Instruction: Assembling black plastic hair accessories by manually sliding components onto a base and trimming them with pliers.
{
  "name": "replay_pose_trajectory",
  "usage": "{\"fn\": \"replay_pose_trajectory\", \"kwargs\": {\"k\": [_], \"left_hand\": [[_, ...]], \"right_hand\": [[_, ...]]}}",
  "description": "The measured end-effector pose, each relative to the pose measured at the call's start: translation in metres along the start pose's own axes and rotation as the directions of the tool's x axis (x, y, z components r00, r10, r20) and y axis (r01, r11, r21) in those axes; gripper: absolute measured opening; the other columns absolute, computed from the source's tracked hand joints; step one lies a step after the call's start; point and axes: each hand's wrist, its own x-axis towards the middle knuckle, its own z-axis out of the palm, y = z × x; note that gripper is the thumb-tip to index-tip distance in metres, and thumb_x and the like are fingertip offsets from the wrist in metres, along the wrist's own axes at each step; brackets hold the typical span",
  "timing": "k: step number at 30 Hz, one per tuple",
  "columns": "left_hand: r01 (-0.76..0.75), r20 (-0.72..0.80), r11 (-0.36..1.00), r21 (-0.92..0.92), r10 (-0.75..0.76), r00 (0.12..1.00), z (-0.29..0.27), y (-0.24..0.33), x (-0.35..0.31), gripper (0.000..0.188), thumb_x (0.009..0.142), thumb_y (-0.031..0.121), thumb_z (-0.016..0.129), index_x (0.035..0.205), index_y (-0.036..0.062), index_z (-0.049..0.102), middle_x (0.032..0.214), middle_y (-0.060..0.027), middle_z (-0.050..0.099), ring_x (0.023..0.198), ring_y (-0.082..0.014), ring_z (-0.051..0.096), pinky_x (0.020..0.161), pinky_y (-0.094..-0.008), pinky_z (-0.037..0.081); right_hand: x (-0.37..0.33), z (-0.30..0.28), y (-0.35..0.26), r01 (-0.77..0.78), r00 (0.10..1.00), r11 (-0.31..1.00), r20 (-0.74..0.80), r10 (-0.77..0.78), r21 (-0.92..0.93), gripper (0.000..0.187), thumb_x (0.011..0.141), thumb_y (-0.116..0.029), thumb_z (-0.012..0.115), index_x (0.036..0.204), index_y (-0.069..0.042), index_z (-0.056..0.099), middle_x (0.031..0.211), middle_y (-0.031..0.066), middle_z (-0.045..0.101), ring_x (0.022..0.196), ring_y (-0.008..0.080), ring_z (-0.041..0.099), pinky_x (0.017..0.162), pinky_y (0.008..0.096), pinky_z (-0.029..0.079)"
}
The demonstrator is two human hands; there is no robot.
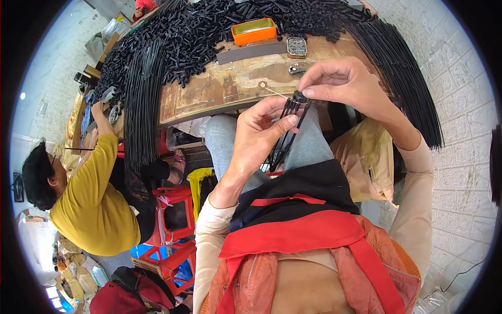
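My left hand (pixel 253 133) is closed around a small bundle of thin black rods (pixel 282 144) that look like umbrella ribs. They hang down over my lap, their upper ends gathered at a round black hub (pixel 299 97). The thumb and fingers of my right hand (pixel 348 86) are pinched together at the hub's top. Whether they grip the hub itself or something tiny there is hidden. A thin pale wire (pixel 274 92) sticks out to the left from beside the hub. Just behind my right fingertips, a pair of pliers (pixel 297 70) lies on the wooden table (pixel 225 86).
Small black tubular parts (pixel 188 36) are heaped across the table's far side. Long black rods overhang its left (pixel 141 104) and right (pixel 400 78) edges. An orange tray (pixel 254 32) and a tin of small metal pieces (pixel 297 47) stand behind. A co-worker (pixel 94 199) sits at left near red stools (pixel 175 214).
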Motion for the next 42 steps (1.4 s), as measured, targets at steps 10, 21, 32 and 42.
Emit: {"fn": "replay_pose_trajectory", "kwargs": {"k": [10,21,32,42], "left_hand": [[-0.013,-0.080,0.999,0.039,0.016,0.997,0.010,0.001,-0.004,0.019,0.087,-0.007,0.063,0.105,-0.0007,0.062,0.101,-0.0061,0.067,0.093,-0.0114,0.063,0.071,-0.0267,0.055],[0.087,-0.162,0.995,-0.048,-0.094,0.982,0.018,-0.003,0.000,0.011,0.088,0.004,0.068,0.097,-0.0015,0.070,0.090,-0.0035,0.067,0.084,-0.0075,0.060,0.077,-0.0225,0.050],[0.230,0.059,0.952,-0.200,-0.223,0.973,0.010,-0.015,0.010,0.013,0.086,0.009,0.071,0.096,0.0005,0.069,0.084,-0.0047,0.069,0.075,-0.0085,0.062,0.071,-0.0225,0.050],[-0.055,-0.309,0.831,0.553,0.266,0.913,0.019,0.015,-0.006,0.030,0.077,0.002,0.078,0.097,-0.0006,0.056,0.086,-0.0070,0.067,0.088,-0.0101,0.065,0.074,-0.0255,0.054]], "right_hand": [[0.003,0.003,0.008,0.208,0.977,0.976,0.069,-0.204,-0.070,0.016,0.081,0.005,0.069,0.095,0.001,0.064,0.100,0.0072,0.064,0.100,0.0144,0.059,0.091,0.0284,0.045],[-0.014,0.000,0.032,0.289,0.950,0.957,-0.115,-0.290,-0.031,0.021,0.071,0.007,0.076,0.084,-0.002,0.063,0.093,0.0103,0.063,0.094,0.0217,0.059,0.087,0.0333,0.045],[0.002,-0.001,0.078,0.450,0.871,0.758,-0.042,-0.490,0.472,0.024,0.065,0.001,0.082,0.083,-0.004,0.067,0.087,0.0151,0.069,0.093,0.0276,0.060,0.081,0.0384,0.049],[0.020,0.058,0.052,0.437,0.879,0.885,-0.283,-0.383,0.161,0.028,0.078,0.007,0.068,0.105,-0.002,0.063,0.102,0.0084,0.060,0.098,0.0177,0.058,0.085,0.0322,0.049]]}}
